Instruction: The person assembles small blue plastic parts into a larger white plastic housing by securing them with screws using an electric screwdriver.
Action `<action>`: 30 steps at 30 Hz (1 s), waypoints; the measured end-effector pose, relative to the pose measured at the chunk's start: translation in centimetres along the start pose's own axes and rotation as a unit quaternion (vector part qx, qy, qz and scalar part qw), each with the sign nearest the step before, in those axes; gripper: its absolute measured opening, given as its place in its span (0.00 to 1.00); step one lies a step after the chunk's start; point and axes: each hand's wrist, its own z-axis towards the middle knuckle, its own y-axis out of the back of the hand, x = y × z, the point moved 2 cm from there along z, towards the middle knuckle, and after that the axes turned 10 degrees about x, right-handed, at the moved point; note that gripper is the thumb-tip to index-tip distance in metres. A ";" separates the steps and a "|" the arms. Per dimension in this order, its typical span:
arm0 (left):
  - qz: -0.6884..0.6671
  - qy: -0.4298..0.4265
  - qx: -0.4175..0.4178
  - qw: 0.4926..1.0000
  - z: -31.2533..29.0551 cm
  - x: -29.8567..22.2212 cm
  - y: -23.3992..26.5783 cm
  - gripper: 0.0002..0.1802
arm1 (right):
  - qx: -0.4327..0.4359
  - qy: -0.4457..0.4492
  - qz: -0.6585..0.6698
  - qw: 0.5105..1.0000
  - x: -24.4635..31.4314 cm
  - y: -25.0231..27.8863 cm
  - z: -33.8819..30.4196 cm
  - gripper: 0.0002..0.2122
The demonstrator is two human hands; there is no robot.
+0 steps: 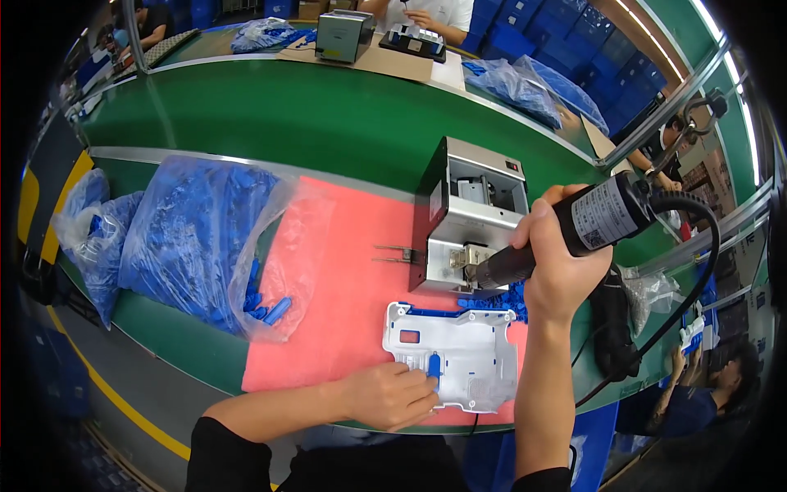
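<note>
1. Right hand (561,262): closed around a black electric screwdriver (574,230), its tip at the grey screw feeder (471,217) just ahead. Risk: a poor pick-up could drop the screw.
2. Left hand (393,395): fingers pinched on a small blue clip (434,365), pressing it onto the white plastic panel (459,348) directly in front. Risk: a loosened press may let the clip tilt or the panel slide on the pink mat (344,295).
3. Cord (656,328), right of the right hand: could snag.
4. Bag of blue parts (188,238), far left of the left hand, on the table (328,115): open mouth, loose pieces may roll off.
</note>
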 end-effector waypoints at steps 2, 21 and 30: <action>-0.008 0.009 0.003 1.000 0.0 0.1 0.2 0.11 | 0.023 -0.040 0.001 0.999 1.0 0.0 -0.5 0.12; -0.013 0.007 -0.011 1.000 0.2 0.2 0.2 0.10 | 0.043 -0.083 -0.023 0.995 3.9 1.5 -8.7 0.25; 0.004 0.001 0.004 1.000 -0.1 0.0 -0.1 0.10 | 0.051 -0.112 0.000 0.992 3.2 1.0 -9.2 0.22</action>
